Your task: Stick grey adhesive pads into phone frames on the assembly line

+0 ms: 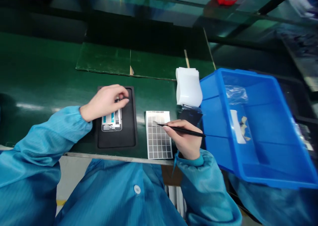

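Sleeves [49, 136], right hand [182, 140] gripping tweezers [184, 129] — left hand [104, 102] curled over phone frame [111, 121]

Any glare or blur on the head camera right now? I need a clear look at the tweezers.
Head view: pale glare streaks cross the green bench; the wide lens bends and stretches the blue plastic bin at right; reflections fill the glass panel along the top; the tweezers in the right hand look sharp, with no obvious motion blur.

Matt black tweezers [181, 129], matt black pad [129, 126], glossy blue plastic bin [273, 179].
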